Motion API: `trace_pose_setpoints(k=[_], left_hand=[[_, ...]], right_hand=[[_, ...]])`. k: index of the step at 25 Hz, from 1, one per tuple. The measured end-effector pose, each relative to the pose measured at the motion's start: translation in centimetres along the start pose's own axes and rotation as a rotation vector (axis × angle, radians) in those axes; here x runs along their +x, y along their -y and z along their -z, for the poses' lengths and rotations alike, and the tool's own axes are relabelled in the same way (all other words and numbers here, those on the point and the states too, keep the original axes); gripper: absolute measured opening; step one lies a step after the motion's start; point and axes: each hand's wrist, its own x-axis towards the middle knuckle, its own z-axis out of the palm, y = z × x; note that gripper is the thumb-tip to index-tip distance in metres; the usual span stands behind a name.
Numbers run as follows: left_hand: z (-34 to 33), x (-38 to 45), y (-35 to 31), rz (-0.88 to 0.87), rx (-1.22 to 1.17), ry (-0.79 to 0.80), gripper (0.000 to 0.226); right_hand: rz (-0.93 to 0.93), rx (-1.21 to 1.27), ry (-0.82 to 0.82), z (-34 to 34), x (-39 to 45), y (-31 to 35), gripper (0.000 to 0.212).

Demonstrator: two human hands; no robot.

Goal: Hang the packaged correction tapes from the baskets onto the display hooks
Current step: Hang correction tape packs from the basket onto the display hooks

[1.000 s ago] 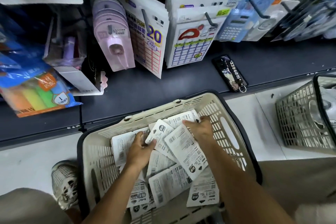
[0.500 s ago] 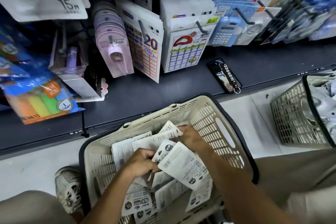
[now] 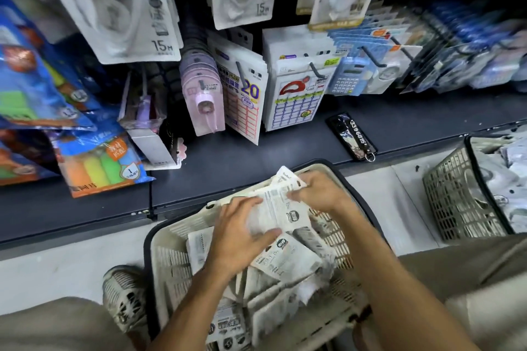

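A cream plastic basket [image 3: 171, 259] on the floor in front of me holds several white correction tape packs [image 3: 288, 262], printed backs up. My left hand [image 3: 236, 234] and my right hand [image 3: 319, 194] together hold a small stack of packs [image 3: 276, 208] lifted above the basket's far rim. The left hand grips the stack's near end with the thumb on top; the right hand pinches its far end. Correction tape packs marked 15M [image 3: 125, 6] hang on hooks at the top of the display.
A second grey basket [image 3: 456, 202] with more packs stands at the right. A dark shelf [image 3: 256, 157] runs across, with a phone-like case and keyring [image 3: 352, 137] lying on it. Label sheets [image 3: 296, 100], calculators [image 3: 350, 77] and highlighter packs [image 3: 99, 162] hang or lean behind. My shoe [image 3: 122, 293] is left of the basket.
Both hands gathered loose packs into one stack and lifted it toward the basket's far rim. My view tilted up, bringing the hanging 15M packs into sight.
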Motion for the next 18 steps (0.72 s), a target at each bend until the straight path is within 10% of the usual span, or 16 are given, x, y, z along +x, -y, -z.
trace_pose_setpoints(k=[3,5,9,18], left_hand=[[-0.2,-0.6,-3.0,-0.223,0.463,-0.001,0.108],[-0.2,-1.1,-4.7,-0.288,0.527,-0.112,0.114],[1.3,-0.6,-6.9,-0.310,0.464,-0.224,0.104],[6.0,1.1,-5.9,0.190,-0.966,-0.133,0.079]], right_hand=[[0.016,0.206,-0.102,3.3,-2.0,2.6,0.011],[-0.026,0.354,-0.126,4.5,-3.5,3.8,0.038],[-0.057,0.516,-0.072,4.4,-5.2,5.0,0.019],[0.236,0.521,-0.019,0.0,-7.1,5.2,0.048]])
